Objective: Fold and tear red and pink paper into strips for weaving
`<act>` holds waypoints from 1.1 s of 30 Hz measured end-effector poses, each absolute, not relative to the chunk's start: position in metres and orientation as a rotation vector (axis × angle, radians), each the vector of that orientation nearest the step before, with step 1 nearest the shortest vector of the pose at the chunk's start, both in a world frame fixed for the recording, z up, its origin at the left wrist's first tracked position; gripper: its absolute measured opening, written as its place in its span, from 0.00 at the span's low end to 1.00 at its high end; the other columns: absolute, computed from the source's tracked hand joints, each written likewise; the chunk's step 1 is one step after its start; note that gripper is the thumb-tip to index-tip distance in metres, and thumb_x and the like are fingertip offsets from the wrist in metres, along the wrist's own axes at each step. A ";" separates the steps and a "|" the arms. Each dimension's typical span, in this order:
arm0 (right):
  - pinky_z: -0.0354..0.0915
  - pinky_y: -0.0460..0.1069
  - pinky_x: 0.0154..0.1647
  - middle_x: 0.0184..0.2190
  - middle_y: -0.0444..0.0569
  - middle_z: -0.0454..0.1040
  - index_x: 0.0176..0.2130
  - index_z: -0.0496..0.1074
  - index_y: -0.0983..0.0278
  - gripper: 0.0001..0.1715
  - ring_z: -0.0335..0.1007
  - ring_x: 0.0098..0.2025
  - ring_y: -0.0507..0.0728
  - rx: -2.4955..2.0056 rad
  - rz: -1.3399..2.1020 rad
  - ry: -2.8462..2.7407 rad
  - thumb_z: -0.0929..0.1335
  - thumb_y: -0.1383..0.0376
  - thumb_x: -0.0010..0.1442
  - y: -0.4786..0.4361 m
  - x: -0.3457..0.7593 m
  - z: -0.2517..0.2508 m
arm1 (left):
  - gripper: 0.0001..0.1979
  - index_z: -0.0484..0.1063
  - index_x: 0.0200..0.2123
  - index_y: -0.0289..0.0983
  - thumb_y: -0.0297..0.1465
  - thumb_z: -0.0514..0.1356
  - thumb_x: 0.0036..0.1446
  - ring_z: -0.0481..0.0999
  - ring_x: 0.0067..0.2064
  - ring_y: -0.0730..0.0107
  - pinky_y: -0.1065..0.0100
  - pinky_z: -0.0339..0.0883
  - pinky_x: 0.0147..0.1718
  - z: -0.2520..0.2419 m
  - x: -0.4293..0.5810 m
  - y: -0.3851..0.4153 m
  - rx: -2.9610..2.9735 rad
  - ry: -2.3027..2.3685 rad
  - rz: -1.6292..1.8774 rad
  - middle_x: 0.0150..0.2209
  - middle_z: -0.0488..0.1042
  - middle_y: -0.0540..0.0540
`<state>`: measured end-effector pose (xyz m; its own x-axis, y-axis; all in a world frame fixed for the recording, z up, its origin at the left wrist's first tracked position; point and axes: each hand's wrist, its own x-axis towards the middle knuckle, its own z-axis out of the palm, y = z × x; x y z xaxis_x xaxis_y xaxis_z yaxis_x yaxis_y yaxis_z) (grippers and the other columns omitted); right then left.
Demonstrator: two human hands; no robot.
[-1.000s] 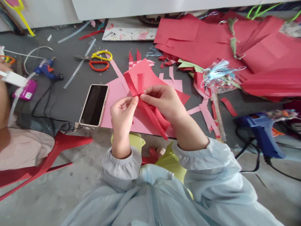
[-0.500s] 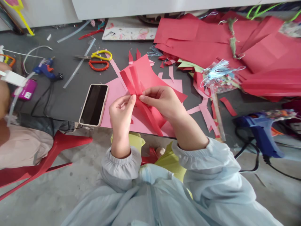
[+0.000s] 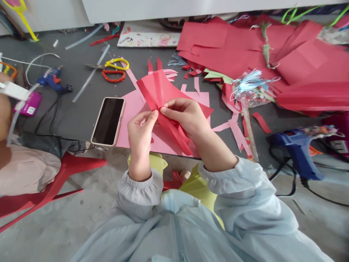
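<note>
A sheet of red paper point(image 3: 152, 87), gathered and creased at its middle, is between my two hands. My left hand point(image 3: 143, 129) pinches the gathered middle from the left with thumb and fingers. Close beside it, my right hand point(image 3: 187, 116) pinches the same crease from the right. The sheet flares out above and below the pinch, its lower fold slanting down to the right. Underneath lie pink paper point(image 3: 131, 109) sheets at the table's front edge. A phone point(image 3: 108, 122) with a dark screen rests left of my hands.
Scissors point(image 3: 116, 69) with yellow and red handles lie behind the phone. Blue glue guns sit at the left point(image 3: 51, 78) and the right point(image 3: 300, 149), with cords. Red paper point(image 3: 245, 47) covers the back right, near a bag of beads point(image 3: 255, 92). Another person's arm point(image 3: 5, 109) is at far left.
The upper part of the red paper has spread wider and flatter around the crease. Both hands keep their pinch in nearly the same place. The view has shifted slightly.
</note>
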<state>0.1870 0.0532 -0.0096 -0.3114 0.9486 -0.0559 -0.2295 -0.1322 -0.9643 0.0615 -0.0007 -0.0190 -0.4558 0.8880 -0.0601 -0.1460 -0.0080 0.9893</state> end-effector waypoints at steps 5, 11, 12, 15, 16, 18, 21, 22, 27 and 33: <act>0.68 0.45 0.33 0.26 0.41 0.78 0.27 0.78 0.62 0.08 0.71 0.29 0.48 -0.934 1.648 -1.151 0.78 0.63 0.48 0.054 0.187 -0.009 | 0.14 0.80 0.29 0.37 0.42 0.70 0.51 0.76 0.28 0.71 0.72 0.67 0.24 -0.022 0.061 0.002 0.786 1.396 1.604 0.28 0.78 0.48; 0.66 0.44 0.30 0.24 0.41 0.77 0.27 0.78 0.63 0.10 0.69 0.26 0.47 -0.973 1.679 -1.137 0.79 0.61 0.47 0.053 0.186 -0.002 | 0.14 0.78 0.28 0.37 0.42 0.70 0.51 0.77 0.29 0.70 0.70 0.70 0.29 -0.017 0.063 0.004 0.770 1.412 1.608 0.26 0.78 0.48; 0.66 0.44 0.30 0.24 0.41 0.76 0.27 0.78 0.63 0.11 0.69 0.26 0.47 -0.974 1.682 -1.125 0.79 0.61 0.46 0.053 0.186 -0.002 | 0.14 0.78 0.28 0.37 0.42 0.70 0.51 0.76 0.29 0.70 0.70 0.69 0.30 -0.016 0.063 0.004 0.776 1.410 1.606 0.26 0.78 0.49; 0.67 0.44 0.30 0.24 0.41 0.77 0.28 0.78 0.63 0.14 0.70 0.26 0.47 -0.971 1.700 -1.110 0.81 0.59 0.44 0.054 0.187 -0.003 | 0.14 0.76 0.27 0.36 0.41 0.71 0.50 0.76 0.29 0.71 0.71 0.69 0.31 -0.013 0.063 0.003 0.805 1.410 1.585 0.25 0.77 0.49; 0.68 0.45 0.31 0.25 0.41 0.77 0.28 0.78 0.63 0.15 0.70 0.27 0.48 -0.970 1.706 -1.113 0.81 0.59 0.44 0.054 0.188 -0.004 | 0.14 0.76 0.26 0.36 0.40 0.71 0.49 0.76 0.29 0.72 0.71 0.69 0.32 -0.012 0.063 0.003 0.814 1.418 1.573 0.25 0.77 0.49; 0.69 0.45 0.32 0.25 0.42 0.77 0.29 0.78 0.63 0.14 0.72 0.28 0.48 -0.964 1.711 -1.125 0.80 0.58 0.46 0.055 0.189 -0.007 | 0.14 0.75 0.26 0.36 0.40 0.71 0.48 0.76 0.30 0.72 0.71 0.69 0.33 -0.010 0.063 0.002 0.836 1.434 1.542 0.25 0.77 0.49; 0.70 0.45 0.32 0.25 0.41 0.76 0.29 0.78 0.62 0.13 0.70 0.26 0.47 -0.969 1.672 -1.132 0.80 0.59 0.46 0.054 0.189 -0.008 | 0.13 0.74 0.25 0.36 0.39 0.70 0.49 0.74 0.29 0.73 0.71 0.67 0.31 -0.007 0.063 -0.001 0.880 1.453 1.493 0.25 0.75 0.50; 0.70 0.45 0.32 0.24 0.41 0.76 0.29 0.78 0.62 0.13 0.69 0.25 0.47 -0.973 1.658 -1.136 0.80 0.59 0.46 0.053 0.189 -0.007 | 0.13 0.74 0.25 0.36 0.38 0.69 0.50 0.73 0.28 0.74 0.71 0.67 0.31 -0.006 0.063 -0.002 0.893 1.456 1.484 0.25 0.75 0.50; 0.70 0.46 0.30 0.22 0.40 0.73 0.28 0.78 0.62 0.14 0.67 0.24 0.48 -0.975 1.658 -1.173 0.80 0.58 0.45 0.052 0.188 -0.002 | 0.11 0.74 0.24 0.38 0.37 0.67 0.53 0.73 0.29 0.72 0.71 0.66 0.29 0.001 0.064 -0.007 0.903 1.498 1.467 0.24 0.74 0.49; 0.69 0.47 0.28 0.21 0.40 0.70 0.28 0.77 0.62 0.16 0.65 0.23 0.48 -0.960 1.667 -1.221 0.80 0.56 0.44 0.051 0.188 0.000 | 0.13 0.72 0.23 0.38 0.39 0.67 0.52 0.71 0.28 0.72 0.72 0.64 0.26 0.006 0.065 -0.010 0.872 1.521 1.449 0.23 0.72 0.50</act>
